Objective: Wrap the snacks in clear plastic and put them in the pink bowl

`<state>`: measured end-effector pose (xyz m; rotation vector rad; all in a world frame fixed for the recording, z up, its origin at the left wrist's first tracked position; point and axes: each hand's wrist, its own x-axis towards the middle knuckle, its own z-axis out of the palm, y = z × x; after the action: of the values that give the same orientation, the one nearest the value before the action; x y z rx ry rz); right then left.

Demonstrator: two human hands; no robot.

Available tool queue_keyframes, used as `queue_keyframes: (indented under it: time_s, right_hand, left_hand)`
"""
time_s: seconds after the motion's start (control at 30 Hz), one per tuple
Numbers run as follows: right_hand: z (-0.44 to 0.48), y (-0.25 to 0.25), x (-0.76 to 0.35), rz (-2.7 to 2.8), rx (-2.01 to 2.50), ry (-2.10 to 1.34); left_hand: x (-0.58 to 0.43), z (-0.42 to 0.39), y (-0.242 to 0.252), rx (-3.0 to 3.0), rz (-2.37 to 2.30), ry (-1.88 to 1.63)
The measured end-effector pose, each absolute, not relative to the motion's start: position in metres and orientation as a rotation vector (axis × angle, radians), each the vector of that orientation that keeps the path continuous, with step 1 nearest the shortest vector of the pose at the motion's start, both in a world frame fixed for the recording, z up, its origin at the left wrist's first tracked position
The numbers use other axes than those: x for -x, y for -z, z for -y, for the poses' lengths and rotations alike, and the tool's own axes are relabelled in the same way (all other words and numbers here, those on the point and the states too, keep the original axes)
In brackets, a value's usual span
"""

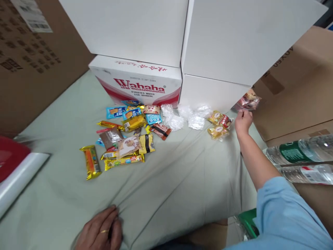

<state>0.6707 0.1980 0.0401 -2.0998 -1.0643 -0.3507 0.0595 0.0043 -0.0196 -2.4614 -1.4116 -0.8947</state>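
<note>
Pale-blue fabric sleeve (283,208), lower right, leads to the right hand (244,122), its grip unclear from here, at a glossy red-and-tan plastic packet (249,100), centre right, probably light, slippery, crushable, best pinched by an edge, while the left hand (101,230) lies curled narrow, seemingly empty, lower left.

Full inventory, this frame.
Loose snacks: over ten, mixed colours, centre-left pile
Gold-wrapped bar: one, gold, left of pile
Clear packets: several, clear, centre
Snack cluster: two gold, one red, right of clear packets
Reddish packaging: count unclear, red-pink, beyond snack cluster
Wahaha carton: one, white-red, behind pile
White box faces: three, white, top
Brown cartons: two-plus, brown, both sides
Bottles: two, clear, right edge
Unclear object: one, red-white, left edge
Green packaging: one, green, bottom right
Cloth: one, pale green, under snacks
Sleeve: one, light blue, lower right
Left hand: one, ringed, bottom left
Right hand: one, at reddish packaging
</note>
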Motion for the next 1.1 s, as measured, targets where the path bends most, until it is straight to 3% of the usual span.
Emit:
queue_keyframes:
  time_s: [0.27,0.4,0.6,0.8,0.97,1.1]
  right_hand:
    - [-0.187,-0.071,-0.542,1.882,1.677,-0.192]
    - [-0.211,-0.061,-0.475,2.119,1.800,-0.295]
    - [-0.225,-0.052,-0.437,1.883,1.979,-0.400]
    - [-0.177,-0.079,-0.452,1.586,1.893,-0.540]
    - [-0.090,-0.081,-0.449,0.929,1.401,-1.166]
    - [-0.015,-0.053,-0.423,0.540,1.171,-1.365]
  left_hand:
    - [-0.062,-0.001,0.022,2.462,1.416,0.930]
    - [-0.062,0.002,0.025,2.452,1.442,0.937]
    - [-0.062,0.006,0.026,2.436,1.470,0.969]
    - [-0.058,0.006,0.030,2.420,1.451,1.126]
    - [-0.071,0.014,0.016,2.377,1.673,1.512]
    - [-0.108,0.019,-0.011,2.716,1.869,1.761]
